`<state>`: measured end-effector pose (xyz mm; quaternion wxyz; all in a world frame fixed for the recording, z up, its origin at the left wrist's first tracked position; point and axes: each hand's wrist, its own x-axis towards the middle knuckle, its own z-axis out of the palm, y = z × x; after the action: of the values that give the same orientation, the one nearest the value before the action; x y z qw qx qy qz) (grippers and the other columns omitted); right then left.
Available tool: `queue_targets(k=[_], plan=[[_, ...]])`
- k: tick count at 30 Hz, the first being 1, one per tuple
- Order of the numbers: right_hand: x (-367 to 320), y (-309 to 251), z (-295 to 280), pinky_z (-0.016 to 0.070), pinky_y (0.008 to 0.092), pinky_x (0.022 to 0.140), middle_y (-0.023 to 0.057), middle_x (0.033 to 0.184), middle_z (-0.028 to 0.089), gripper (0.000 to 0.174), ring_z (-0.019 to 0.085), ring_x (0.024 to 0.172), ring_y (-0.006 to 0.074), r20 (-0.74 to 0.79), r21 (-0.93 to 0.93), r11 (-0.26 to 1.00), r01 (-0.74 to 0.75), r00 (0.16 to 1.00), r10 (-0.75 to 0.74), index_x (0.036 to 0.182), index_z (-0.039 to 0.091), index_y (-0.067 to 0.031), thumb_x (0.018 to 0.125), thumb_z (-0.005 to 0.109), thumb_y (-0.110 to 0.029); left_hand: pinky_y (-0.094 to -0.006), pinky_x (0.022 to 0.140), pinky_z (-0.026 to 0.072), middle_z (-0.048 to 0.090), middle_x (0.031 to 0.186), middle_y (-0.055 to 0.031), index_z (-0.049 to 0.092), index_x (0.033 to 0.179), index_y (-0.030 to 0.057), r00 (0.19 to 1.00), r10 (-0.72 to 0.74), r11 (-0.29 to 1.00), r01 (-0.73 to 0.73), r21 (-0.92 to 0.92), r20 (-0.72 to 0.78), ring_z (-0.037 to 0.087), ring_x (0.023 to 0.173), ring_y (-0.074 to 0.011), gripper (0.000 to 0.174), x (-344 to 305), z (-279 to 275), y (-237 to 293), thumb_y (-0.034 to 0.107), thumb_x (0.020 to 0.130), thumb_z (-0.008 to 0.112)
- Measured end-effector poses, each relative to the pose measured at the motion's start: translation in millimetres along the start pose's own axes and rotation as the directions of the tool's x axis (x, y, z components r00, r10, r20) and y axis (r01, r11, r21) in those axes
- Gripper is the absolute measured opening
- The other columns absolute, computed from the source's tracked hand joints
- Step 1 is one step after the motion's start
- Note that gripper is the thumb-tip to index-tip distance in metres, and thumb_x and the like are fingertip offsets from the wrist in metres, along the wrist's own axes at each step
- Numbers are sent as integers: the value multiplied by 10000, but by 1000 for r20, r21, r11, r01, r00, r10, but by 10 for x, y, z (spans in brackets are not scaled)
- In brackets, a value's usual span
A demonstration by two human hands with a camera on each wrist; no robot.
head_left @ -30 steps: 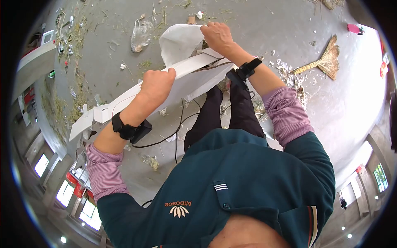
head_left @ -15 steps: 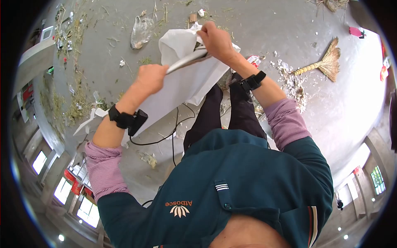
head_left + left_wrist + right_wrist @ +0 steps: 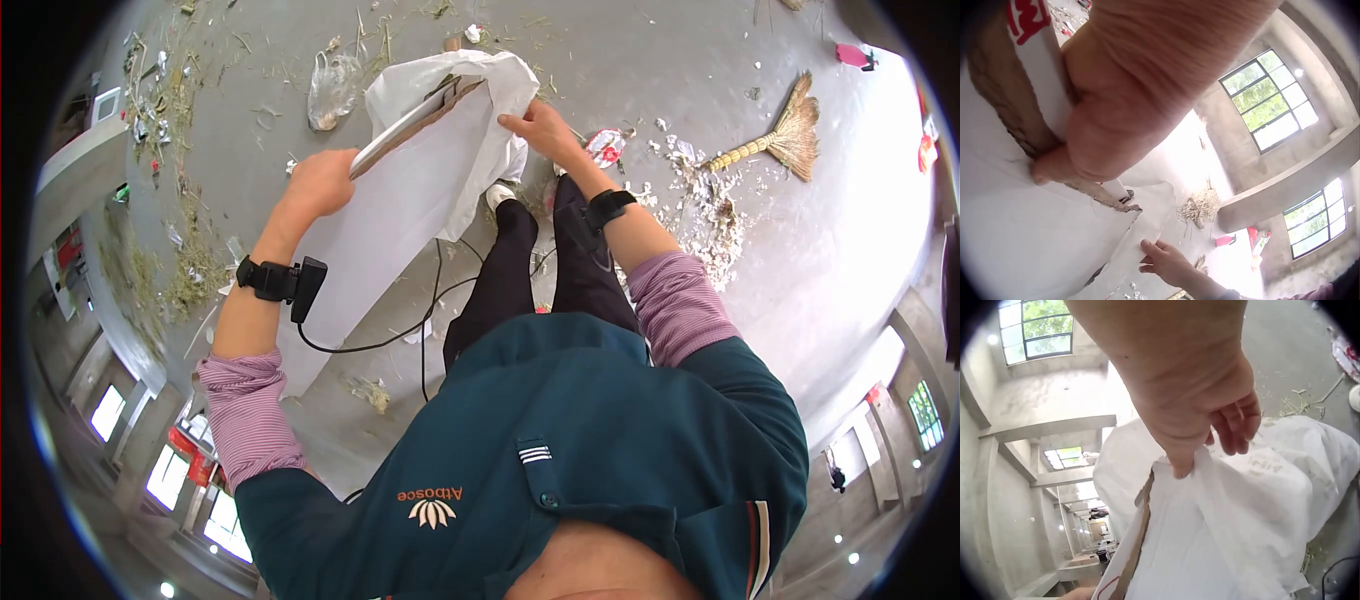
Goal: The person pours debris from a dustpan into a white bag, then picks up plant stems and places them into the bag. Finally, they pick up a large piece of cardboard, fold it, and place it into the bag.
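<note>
My left hand (image 3: 322, 185) grips the upper edge of a white cardboard sheet (image 3: 385, 215), whose torn side shows brown. In the left wrist view, the thumb presses the white face of the cardboard (image 3: 1029, 231) beside the ragged brown edge, near red marks. At the far end of the sheet, a thin white bag (image 3: 513, 85) spreads around it, crumpled. My right hand (image 3: 545, 130) pinches the right side of this bag. Seen from the right wrist, its thumb lies on the white material (image 3: 1260, 506) by the cardboard's corner, with the other fingers bent behind.
A straw broom (image 3: 775, 145) lies on the floor to the right, near scattered white scraps (image 3: 710, 225). A clear plastic bag (image 3: 332, 90) and strewn straw (image 3: 195, 265) are at the left. A black cable (image 3: 425, 310) hangs from the left wrist camera past the legs.
My right hand has moved from the cardboard's upper end down and right to the bag's side. My left hand has shifted left and slightly down, and the cardboard has turned its broad white face upward.
</note>
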<state>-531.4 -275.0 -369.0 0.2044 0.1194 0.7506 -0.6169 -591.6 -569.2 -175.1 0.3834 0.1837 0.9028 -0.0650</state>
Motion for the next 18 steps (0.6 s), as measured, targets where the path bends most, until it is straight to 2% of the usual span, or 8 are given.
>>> queue_targets(k=[2, 3, 4, 6, 8, 11, 14, 18], plan=[[-129, -114, 157, 460, 354, 655, 141, 771, 624, 360, 610, 729, 223, -28, -25, 989, -145, 989, 144, 856, 586, 17, 779, 632, -331, -442, 730, 466, 641, 881, -139, 607, 933, 115, 1000, -8, 1000, 8, -6, 13, 597, 875, -337, 254, -14, 9, 15, 45, 727, 475], [-197, -160, 259, 445, 358, 606, 145, 708, 609, 287, 591, 653, 230, -92, -63, 997, -41, 995, 35, 784, 580, 6, 809, 585, -280, -446, 731, 468, 642, 881, -141, 607, 940, 113, 1000, -19, 1000, 19, 13, 24, 599, 878, -338, 254, -2, -14, 39, 46, 732, 476], [-280, -285, 304, 445, 358, 606, 145, 708, 609, 287, 591, 653, 230, -99, -56, 998, -39, 995, 33, 784, 580, 6, 809, 585, -280, -450, 732, 469, 643, 881, -142, 606, 947, 111, 999, -29, 999, 28, 32, 29, 601, 881, -339, 254, 27, -51, 56, 48, 737, 477], [-534, -691, 306, 445, 359, 600, 158, 676, 589, 282, 569, 625, 278, 140, 21, 1000, 3, 990, -6, 795, 573, -6, 804, 589, -287, -446, 739, 473, 644, 892, -144, 608, 956, 108, 998, -55, 996, 53, 73, 27, 603, 888, -338, 255, 117, 30, -3, 54, 742, 480], [-756, -917, 390, 436, 368, 589, 175, 664, 563, 317, 543, 614, 304, 255, -90, 983, 163, 957, -135, 763, 548, 4, 808, 586, -307, -441, 746, 477, 645, 902, -146, 610, 965, 105, 997, -76, 992, 74, 106, 23, 606, 895, -337, 256, 184, 84, -23, 59, 747, 484], [-934, -973, 547, 428, 377, 588, 178, 661, 548, 336, 530, 609, 304, 352, 28, 973, 228, 909, -224, 739, 528, 0, 812, 585, -323, -431, 770, 479, 643, 932, -147, 609, 980, 86, 990, -126, 980, 115, 162, 58, 607, 912, -329, 256, 261, 41, 47, 76, 752, 494], [-970, -962, 613, 422, 380, 588, 177, 661, 545, 331, 521, 606, 311, 412, 39, 980, 197, 890, -196, 737, 525, -10, 818, 578, -326, -425, 784, 479, 638, 961, -153, 611, 987, 68, 978, -145, 968, 108, 227, 151, 603, 937, -321, 267, 331, 101, 134, 81, 741, 507], [-910, -807, 687, 428, 390, 614, 175, 668, 551, 321, 547, 644, 312, 375, -58, 987, 150, 920, -118, 740, 530, -16, 816, 570, -325, -427, 785, 477, 635, 968, -168, 614, 987, 54, 985, -57, 997, 48, 61, 164, 598, 944, -336, 286, 537, 233, 274, 79, 723, 508]])
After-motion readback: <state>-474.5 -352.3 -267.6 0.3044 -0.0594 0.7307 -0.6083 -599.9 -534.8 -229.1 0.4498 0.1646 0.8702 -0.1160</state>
